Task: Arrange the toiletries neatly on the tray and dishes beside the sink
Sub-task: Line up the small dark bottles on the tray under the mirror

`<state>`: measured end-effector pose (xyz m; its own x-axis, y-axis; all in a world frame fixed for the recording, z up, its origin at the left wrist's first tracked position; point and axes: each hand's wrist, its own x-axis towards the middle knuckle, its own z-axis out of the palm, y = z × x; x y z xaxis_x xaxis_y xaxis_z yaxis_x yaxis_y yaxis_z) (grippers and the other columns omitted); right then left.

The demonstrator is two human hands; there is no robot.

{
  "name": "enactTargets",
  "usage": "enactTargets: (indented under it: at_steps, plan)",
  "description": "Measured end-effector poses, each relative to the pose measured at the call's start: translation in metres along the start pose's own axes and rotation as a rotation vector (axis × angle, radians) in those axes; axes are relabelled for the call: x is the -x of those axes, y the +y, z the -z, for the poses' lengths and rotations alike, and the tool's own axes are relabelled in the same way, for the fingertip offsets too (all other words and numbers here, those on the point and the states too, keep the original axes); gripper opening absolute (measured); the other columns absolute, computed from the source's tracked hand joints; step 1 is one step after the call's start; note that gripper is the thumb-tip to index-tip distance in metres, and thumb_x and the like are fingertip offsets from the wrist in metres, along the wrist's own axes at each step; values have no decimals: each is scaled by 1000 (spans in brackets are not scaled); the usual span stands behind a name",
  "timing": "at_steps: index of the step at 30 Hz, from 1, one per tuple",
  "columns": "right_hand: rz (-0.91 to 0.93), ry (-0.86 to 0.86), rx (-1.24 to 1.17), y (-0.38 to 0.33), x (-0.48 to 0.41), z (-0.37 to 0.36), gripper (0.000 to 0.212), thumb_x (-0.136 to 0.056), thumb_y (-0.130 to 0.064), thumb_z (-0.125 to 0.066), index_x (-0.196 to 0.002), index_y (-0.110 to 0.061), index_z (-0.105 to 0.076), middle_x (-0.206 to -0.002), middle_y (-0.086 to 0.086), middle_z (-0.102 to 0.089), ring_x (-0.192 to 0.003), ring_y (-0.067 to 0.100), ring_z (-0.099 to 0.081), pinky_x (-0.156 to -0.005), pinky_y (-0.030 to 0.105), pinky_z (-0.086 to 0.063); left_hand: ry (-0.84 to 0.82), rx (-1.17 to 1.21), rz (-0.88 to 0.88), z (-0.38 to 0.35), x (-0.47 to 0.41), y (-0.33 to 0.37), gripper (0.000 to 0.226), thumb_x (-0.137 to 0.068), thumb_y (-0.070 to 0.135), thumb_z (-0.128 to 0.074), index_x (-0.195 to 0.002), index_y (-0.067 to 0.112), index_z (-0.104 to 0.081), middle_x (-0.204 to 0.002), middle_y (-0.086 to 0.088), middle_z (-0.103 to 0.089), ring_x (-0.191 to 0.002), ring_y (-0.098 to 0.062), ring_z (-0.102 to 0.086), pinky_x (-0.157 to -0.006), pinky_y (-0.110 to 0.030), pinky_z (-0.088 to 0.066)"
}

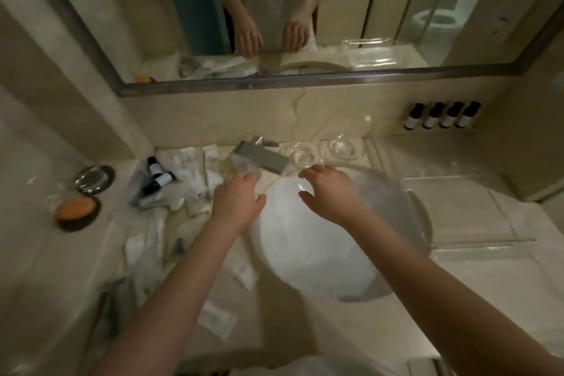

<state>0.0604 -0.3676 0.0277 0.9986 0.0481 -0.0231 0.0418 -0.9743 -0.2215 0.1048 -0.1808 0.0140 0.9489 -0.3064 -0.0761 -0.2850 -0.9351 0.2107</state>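
We've got left hand [238,200] and right hand [331,195] stretched over the sink [308,247], fingers loosely spread, holding nothing. Sachets [195,191] and dark bottles [157,176] jumbled left of it; clear tray [457,213] right.

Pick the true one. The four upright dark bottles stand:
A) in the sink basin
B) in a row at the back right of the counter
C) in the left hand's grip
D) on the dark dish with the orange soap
B: the four dark bottles stand side by side at the back right, beyond the clear tray.
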Motion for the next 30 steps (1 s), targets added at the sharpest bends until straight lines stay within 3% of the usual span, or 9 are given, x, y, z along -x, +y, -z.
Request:
enactTargets:
  at_steps: [8, 14, 21, 25, 30]
  plan:
    - [179, -177, -19, -100, -16, -59, 42, -90, -33, -51, -130, -22, -50, -127, 3, -57, -114, 25, -53, -90, 37, -46, -137, 4, 253, -20, 53, -124, 42, -88, 41, -53, -118, 11, -53, -121, -11, -55, -115, -31, -50, -90, -41, -46]
    - [251, -280, -21, -143, -40, -84, 42, -88, -30, -53, -128, -21, -51, -125, 5, -58, -112, 25, -55, -89, 38, -50, -124, 28, 354, -20, 66, -185, 46, -87, 39, -56, -121, 9, -53, -122, -14, -54, -115, -32, -49, -94, -42, -44]
    - [314, -324, 31, -180, -103, -88, 50, -88, -31, -55, -135, -18, -44, -125, 9, -56, -111, 27, -54, -88, 42, -51, -71, 63, 391, 9, 11, -235, 34, -87, 31, -53, -111, 7, -57, -116, -17, -56, -110, -36, -52, -88, -43, -47]
    - [301, -330, 56, -191, -144, -90, 51, -89, -34, -55, -136, -19, -42, -128, 8, -55, -112, 27, -55, -87, 43, -52, -102, 125, 376, 12, -30, -246, 33, -89, 26, -51, -116, 8, -56, -119, -15, -55, -112, -33, -50, -93, -43, -46]
    - [282, -340, 49, -196, -179, -91, 52, -89, -35, -55, -137, -20, -41, -130, 7, -53, -114, 27, -53, -88, 42, -51, -193, 65, 416, 1, -67, -242, 36, -89, 22, -53, -123, 7, -52, -123, -16, -53, -109, -33, -56, -87, -39, -47]
